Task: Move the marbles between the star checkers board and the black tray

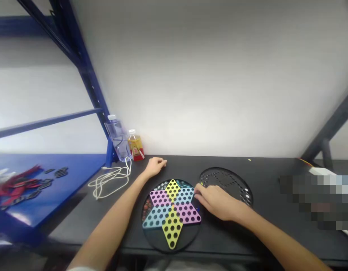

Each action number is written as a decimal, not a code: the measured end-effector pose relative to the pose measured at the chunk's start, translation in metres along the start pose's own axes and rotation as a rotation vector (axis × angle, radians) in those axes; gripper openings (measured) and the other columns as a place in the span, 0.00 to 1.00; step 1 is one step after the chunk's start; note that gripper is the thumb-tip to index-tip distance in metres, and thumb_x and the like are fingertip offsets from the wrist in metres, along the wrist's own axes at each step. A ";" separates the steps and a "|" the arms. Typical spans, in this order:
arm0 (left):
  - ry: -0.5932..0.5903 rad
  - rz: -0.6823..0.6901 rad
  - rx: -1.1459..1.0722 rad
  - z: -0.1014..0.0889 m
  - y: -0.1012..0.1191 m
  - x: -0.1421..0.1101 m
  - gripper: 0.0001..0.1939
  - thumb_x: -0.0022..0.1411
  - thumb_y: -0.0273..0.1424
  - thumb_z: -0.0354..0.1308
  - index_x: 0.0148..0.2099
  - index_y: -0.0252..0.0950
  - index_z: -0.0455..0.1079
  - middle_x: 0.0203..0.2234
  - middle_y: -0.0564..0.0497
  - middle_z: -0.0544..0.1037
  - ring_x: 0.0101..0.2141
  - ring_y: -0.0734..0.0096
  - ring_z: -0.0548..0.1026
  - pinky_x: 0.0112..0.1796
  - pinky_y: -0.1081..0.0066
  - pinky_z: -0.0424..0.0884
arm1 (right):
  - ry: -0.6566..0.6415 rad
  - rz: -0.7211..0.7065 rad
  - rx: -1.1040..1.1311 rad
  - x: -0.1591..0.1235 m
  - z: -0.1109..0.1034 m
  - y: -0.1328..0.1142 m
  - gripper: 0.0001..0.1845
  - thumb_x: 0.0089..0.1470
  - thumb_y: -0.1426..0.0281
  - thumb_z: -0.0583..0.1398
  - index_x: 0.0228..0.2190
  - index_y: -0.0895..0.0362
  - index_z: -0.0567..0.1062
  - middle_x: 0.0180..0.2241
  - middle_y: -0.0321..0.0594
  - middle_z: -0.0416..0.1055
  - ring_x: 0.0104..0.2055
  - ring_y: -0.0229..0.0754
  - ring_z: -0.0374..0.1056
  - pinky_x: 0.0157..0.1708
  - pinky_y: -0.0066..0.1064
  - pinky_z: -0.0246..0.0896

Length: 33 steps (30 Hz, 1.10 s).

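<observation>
Left grip (156, 165) open and empty, right grip (216, 201) loosely curled against a star-shaped game board (172, 214).
Left fingers rest on the tabletop (185, 165) just beyond the board, which lies between the hands, its long yellow point aimed at the person and nearer the right grip, whose fingertips (198, 190) touch its edge; anything held there is hidden. A black holed disc (243, 184) sits just right.
</observation>
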<state>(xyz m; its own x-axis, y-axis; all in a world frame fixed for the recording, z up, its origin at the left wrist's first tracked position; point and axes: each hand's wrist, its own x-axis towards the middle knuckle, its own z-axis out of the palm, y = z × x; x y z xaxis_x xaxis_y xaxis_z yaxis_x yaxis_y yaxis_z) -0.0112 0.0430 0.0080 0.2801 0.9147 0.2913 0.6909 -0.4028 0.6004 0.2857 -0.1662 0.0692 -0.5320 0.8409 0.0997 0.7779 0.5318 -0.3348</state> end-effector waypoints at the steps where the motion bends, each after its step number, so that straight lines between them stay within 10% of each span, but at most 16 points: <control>1: 0.001 -0.001 0.002 0.000 0.000 0.000 0.23 0.60 0.47 0.51 0.26 0.34 0.74 0.19 0.51 0.75 0.22 0.71 0.70 0.27 0.73 0.63 | 0.064 0.020 0.162 0.002 -0.003 0.005 0.16 0.65 0.61 0.47 0.40 0.56 0.70 0.30 0.41 0.72 0.30 0.41 0.68 0.31 0.30 0.55; 7: 0.002 -0.008 0.012 0.000 0.002 0.001 0.23 0.60 0.47 0.51 0.26 0.35 0.74 0.18 0.51 0.75 0.22 0.70 0.70 0.27 0.73 0.63 | 0.331 0.109 1.424 0.015 -0.015 0.048 0.13 0.60 0.58 0.52 0.36 0.54 0.66 0.15 0.23 0.45 0.14 0.31 0.35 0.15 0.24 0.36; 11: 0.002 -0.001 0.023 -0.001 0.005 0.000 0.23 0.60 0.47 0.50 0.27 0.35 0.74 0.20 0.50 0.76 0.23 0.70 0.71 0.28 0.72 0.64 | 0.398 0.170 1.635 0.023 -0.005 0.066 0.20 0.59 0.54 0.52 0.23 0.54 0.59 0.15 0.25 0.45 0.14 0.29 0.34 0.13 0.25 0.32; 17: 0.000 0.015 0.048 0.000 0.003 0.002 0.23 0.60 0.47 0.51 0.26 0.35 0.75 0.21 0.50 0.77 0.24 0.69 0.71 0.29 0.72 0.64 | 0.250 0.152 0.759 0.019 0.005 0.047 0.27 0.60 0.54 0.52 0.15 0.56 0.58 0.13 0.30 0.53 0.16 0.31 0.49 0.19 0.26 0.42; 23: 0.012 0.023 0.064 -0.001 0.005 0.000 0.23 0.60 0.47 0.51 0.26 0.35 0.75 0.21 0.50 0.77 0.24 0.69 0.71 0.30 0.72 0.64 | -0.045 -0.106 -0.193 -0.004 -0.004 -0.007 0.17 0.65 0.65 0.46 0.34 0.58 0.71 0.28 0.43 0.75 0.28 0.41 0.69 0.30 0.30 0.51; 33: -0.018 0.034 0.083 -0.003 0.013 -0.001 0.22 0.59 0.47 0.51 0.26 0.36 0.74 0.22 0.50 0.77 0.25 0.69 0.71 0.30 0.72 0.62 | -0.153 -0.095 -0.386 -0.003 0.002 -0.015 0.15 0.65 0.67 0.45 0.39 0.58 0.70 0.30 0.48 0.76 0.29 0.47 0.72 0.31 0.32 0.54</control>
<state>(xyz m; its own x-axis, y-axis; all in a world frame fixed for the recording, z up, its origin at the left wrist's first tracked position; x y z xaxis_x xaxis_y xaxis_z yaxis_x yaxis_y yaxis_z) -0.0047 0.0372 0.0178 0.3158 0.9013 0.2965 0.7333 -0.4302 0.5265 0.2751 -0.1763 0.0719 -0.6282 0.7772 -0.0363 0.7757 0.6293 0.0477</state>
